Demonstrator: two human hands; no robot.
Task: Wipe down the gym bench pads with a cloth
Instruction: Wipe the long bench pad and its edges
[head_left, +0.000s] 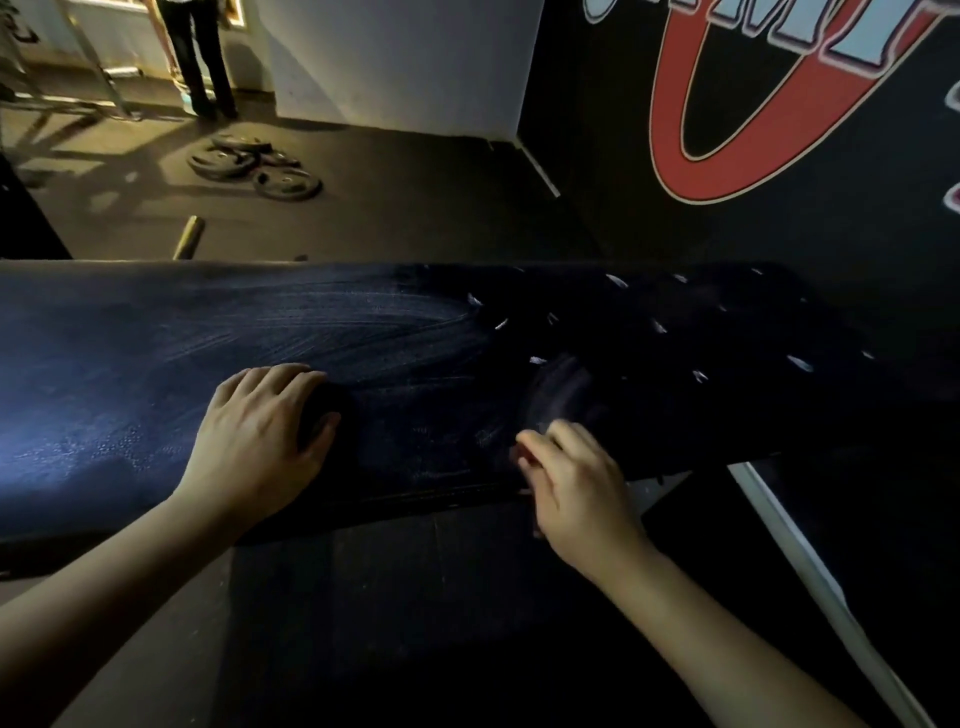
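Bench pad (156, 353) lying L-R, L hand (260, 436) flat on it, R hand (571, 483) blurred, grip unclear

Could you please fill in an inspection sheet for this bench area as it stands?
Surface: bench pad, dark, with wipe streaks across its middle and white flecks on its right part.
Job's things: cloth, probably the dark blurred shape ahead of the right hand; not certain.
Clutter: weight plates and a metal bar lie on the floor.
Hands: left hand rests on the pad; right hand at the near edge, blurred, grip unclear.
Cables: nothing seen.
Surroundings: red mural on a black wall; a person's legs at the back.
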